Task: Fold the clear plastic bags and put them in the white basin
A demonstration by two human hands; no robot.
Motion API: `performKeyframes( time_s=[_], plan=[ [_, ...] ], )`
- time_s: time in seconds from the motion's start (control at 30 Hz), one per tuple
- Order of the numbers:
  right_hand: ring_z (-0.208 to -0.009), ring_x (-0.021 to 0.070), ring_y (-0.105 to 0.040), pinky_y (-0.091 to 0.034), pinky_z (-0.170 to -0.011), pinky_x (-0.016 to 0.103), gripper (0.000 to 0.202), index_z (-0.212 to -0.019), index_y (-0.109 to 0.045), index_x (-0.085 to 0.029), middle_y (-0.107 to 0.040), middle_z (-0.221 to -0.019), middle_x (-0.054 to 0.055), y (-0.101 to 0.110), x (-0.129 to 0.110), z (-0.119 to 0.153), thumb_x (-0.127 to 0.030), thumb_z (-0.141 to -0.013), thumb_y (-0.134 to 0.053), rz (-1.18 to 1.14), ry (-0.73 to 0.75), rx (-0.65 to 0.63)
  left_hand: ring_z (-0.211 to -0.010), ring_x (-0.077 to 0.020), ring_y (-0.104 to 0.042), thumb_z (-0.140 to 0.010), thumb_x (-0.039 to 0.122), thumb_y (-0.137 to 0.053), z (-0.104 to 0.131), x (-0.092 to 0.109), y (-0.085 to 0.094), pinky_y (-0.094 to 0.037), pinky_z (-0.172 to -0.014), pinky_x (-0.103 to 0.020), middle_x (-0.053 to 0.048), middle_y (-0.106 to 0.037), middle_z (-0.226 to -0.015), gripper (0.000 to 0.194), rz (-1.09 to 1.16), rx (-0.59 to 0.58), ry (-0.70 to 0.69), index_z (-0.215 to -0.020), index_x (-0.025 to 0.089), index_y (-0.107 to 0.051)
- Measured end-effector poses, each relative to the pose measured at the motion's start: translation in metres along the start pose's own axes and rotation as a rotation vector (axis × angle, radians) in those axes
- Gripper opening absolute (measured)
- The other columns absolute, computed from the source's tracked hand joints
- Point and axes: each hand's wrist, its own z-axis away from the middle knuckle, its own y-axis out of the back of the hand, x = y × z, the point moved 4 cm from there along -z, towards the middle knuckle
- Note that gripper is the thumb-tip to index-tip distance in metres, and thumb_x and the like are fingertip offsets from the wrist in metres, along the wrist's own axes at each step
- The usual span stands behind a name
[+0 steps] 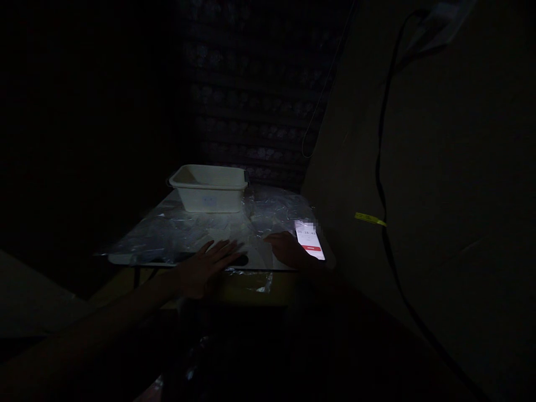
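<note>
My left hand is open, its fingers spread over the near edge of a small white table. A dark round-ended shape shows beside its fingertips; I cannot tell what it is. Crumpled clear plastic sheeting covers the tabletop and hangs over the front edge. On the right, my right hand rests on the sheeting with its fingers curled in. Whether they pinch the plastic is too dark to see. Just beside this hand lies a lit phone showing a timer and a red button.
A white plastic tub with side clips stands on the table's back left part. A wall rises close on the right, with a black cable and a yellow tag on it. A patterned curtain-like surface hangs behind. Most surroundings are dark.
</note>
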Motion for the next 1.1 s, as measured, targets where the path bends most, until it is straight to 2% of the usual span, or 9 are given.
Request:
performKeyframes(
  time_s=[0.17,0.37,0.47,0.6,0.8,0.87,0.93,1.03,1.1],
  plan=[
    [-0.092,0.0134,-0.047,-0.035,-0.077,0.028,0.040,-0.101,-0.049,-0.013,-0.052,-0.103,0.007,-0.010,-0.002,0.007,-0.007,-0.065,-0.034,-0.029,0.062,-0.005,-0.117,-0.0209,-0.010,-0.070,0.003,-0.033,0.006,-0.007,-0.020,-0.009,-0.091,-0.043,-0.004,-0.016,-0.130,0.060,-0.180,0.099,0.086,-0.121,0.029,-0.015],
    [-0.096,0.0136,-0.046,-0.034,-0.079,0.030,0.041,-0.097,-0.052,-0.015,-0.052,-0.105,0.007,-0.019,0.000,0.005,-0.005,-0.062,-0.033,-0.088,0.017,-0.061,-0.116,-0.0195,-0.017,-0.072,0.011,-0.033,-0.003,-0.008,-0.027,-0.012,-0.091,-0.042,-0.007,-0.025,-0.126,0.055,-0.147,0.150,0.119,-0.122,0.021,-0.014],
    [-0.102,0.0147,-0.040,-0.029,-0.084,0.032,0.048,-0.104,-0.047,-0.014,-0.047,-0.111,0.007,-0.017,-0.002,0.010,-0.007,-0.059,-0.035,-0.102,-0.001,-0.068,-0.115,-0.0175,-0.020,-0.072,0.009,-0.032,-0.008,-0.004,-0.028,-0.013,-0.091,-0.040,-0.006,-0.027,-0.126,0.051,-0.097,0.135,0.061,-0.120,0.021,-0.021],
    [-0.111,0.0161,-0.028,-0.019,-0.091,0.035,0.057,-0.115,-0.034,-0.011,-0.034,-0.121,0.010,-0.009,-0.010,0.025,-0.012,-0.058,-0.038,-0.109,0.037,-0.134,-0.110,-0.0155,-0.031,-0.074,0.011,-0.031,-0.010,0.000,-0.021,-0.018,-0.091,-0.038,-0.005,-0.037,-0.120,0.039,-0.008,0.164,0.034,-0.112,0.022,-0.037],
    [-0.115,0.0175,-0.020,-0.009,-0.093,0.038,0.062,-0.120,-0.024,-0.012,-0.027,-0.124,0.010,-0.003,-0.025,0.044,-0.024,-0.063,-0.044,-0.130,0.067,-0.189,-0.095,-0.0159,-0.044,-0.075,0.016,-0.029,-0.003,0.009,0.001,-0.033,-0.082,-0.033,-0.006,-0.051,-0.105,0.033,0.126,0.263,0.064,-0.104,0.016,-0.045],
    [-0.114,0.0180,-0.022,-0.012,-0.093,0.038,0.060,-0.119,-0.026,-0.012,-0.030,-0.123,0.010,-0.005,-0.029,0.045,-0.026,-0.064,-0.046,-0.138,0.073,-0.156,-0.093,-0.0162,-0.045,-0.074,0.015,-0.029,-0.001,0.013,0.006,-0.035,-0.079,-0.033,-0.006,-0.053,-0.103,0.033,0.154,0.266,0.068,-0.103,0.016,-0.046],
    [-0.110,0.0166,-0.030,-0.018,-0.091,0.036,0.048,-0.114,-0.036,-0.013,-0.039,-0.118,0.009,-0.008,-0.031,0.042,-0.024,-0.068,-0.043,-0.164,0.058,-0.094,-0.094,-0.0161,-0.045,-0.074,0.017,-0.030,-0.001,0.018,0.008,-0.035,-0.080,-0.033,-0.006,-0.052,-0.104,0.033,0.173,0.255,0.029,-0.103,0.017,-0.046],
    [-0.097,0.0133,-0.044,-0.029,-0.085,0.031,0.028,-0.097,-0.052,-0.016,-0.054,-0.101,0.006,-0.011,-0.029,0.034,-0.019,-0.073,-0.037,-0.258,0.016,0.013,-0.097,-0.0166,-0.042,-0.074,0.023,-0.035,-0.001,0.021,0.006,-0.034,-0.082,-0.034,-0.006,-0.049,-0.108,0.033,0.199,0.232,-0.021,-0.106,0.017,-0.043],
    [-0.090,0.0130,-0.050,-0.035,-0.079,0.029,0.024,-0.087,-0.057,-0.016,-0.058,-0.093,0.006,-0.010,-0.027,0.030,-0.019,-0.073,-0.037,-0.334,-0.018,0.066,-0.100,-0.0178,-0.041,-0.072,0.025,-0.039,-0.002,0.017,0.003,-0.033,-0.082,-0.034,-0.008,-0.046,-0.111,0.039,0.214,0.239,0.019,-0.110,0.015,-0.039]
  ],
)
